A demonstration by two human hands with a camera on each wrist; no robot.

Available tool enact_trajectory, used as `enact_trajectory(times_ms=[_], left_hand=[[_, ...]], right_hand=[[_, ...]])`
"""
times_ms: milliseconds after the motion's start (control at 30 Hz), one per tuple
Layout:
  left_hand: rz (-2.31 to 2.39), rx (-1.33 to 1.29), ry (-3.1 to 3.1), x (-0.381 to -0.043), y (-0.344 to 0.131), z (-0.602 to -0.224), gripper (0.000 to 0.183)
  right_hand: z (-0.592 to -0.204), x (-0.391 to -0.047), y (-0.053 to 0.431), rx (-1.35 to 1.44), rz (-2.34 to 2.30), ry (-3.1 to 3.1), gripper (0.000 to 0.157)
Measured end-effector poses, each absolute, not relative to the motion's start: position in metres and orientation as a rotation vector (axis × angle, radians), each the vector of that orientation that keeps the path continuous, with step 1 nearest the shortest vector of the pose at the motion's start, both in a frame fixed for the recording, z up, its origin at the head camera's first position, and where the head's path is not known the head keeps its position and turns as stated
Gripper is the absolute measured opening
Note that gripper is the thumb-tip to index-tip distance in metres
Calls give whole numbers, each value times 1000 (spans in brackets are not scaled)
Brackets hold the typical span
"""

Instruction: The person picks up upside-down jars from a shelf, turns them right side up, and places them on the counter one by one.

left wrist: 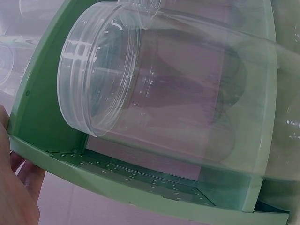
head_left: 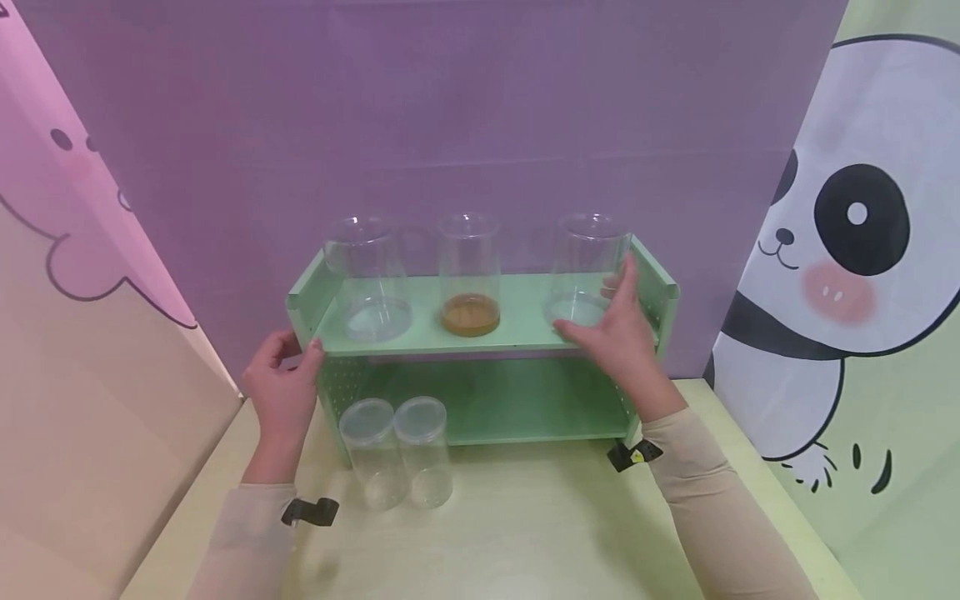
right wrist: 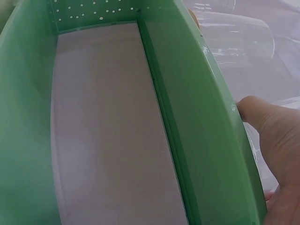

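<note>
A green two-tier shelf (head_left: pixel 517 337) stands on the table. My left hand (head_left: pixel 288 375) grips its left side, thumb on the front edge and fingers outside the panel. My right hand (head_left: pixel 618 333) holds the lower part of a clear jar (head_left: pixel 581 267) at the right end of the upper tier. Its thumb is at the jar's base, and the fingers reach round the right side. In the right wrist view the thumb (right wrist: pixel 258 112) lies at the shelf edge.
On the upper tier also stand a jar with a brown base (head_left: pixel 470 317) at the middle and a clear jar (head_left: pixel 375 283) at the left. Two lidded clear jars (head_left: pixel 375 458) stand side by side on the table (head_left: pixel 525 533), before the shelf's left half. A purple backdrop (head_left: pixel 480 100) hangs behind.
</note>
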State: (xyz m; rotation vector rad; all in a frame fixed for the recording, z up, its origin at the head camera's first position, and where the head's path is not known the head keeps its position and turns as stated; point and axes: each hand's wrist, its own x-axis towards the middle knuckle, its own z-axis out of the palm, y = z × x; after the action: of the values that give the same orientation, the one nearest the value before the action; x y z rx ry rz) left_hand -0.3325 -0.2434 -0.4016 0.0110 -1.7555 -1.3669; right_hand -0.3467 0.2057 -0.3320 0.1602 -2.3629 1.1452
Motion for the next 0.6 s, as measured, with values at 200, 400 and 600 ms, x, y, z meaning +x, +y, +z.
enact_trajectory(times_ms=[200,400,600], left_hand=[[-1375,17,-1767,-330,-242,-400,17],[-1381,20,-1769,-329,-243,-400,19],[-1381,12,-1771,-328,-241,-398,19]], right_hand=[[-333,-344,207,216,1143,-2335,149],[-336,-336,208,320,1217,-2290,148],[-338,-324,208,409,1326,-2241,146]])
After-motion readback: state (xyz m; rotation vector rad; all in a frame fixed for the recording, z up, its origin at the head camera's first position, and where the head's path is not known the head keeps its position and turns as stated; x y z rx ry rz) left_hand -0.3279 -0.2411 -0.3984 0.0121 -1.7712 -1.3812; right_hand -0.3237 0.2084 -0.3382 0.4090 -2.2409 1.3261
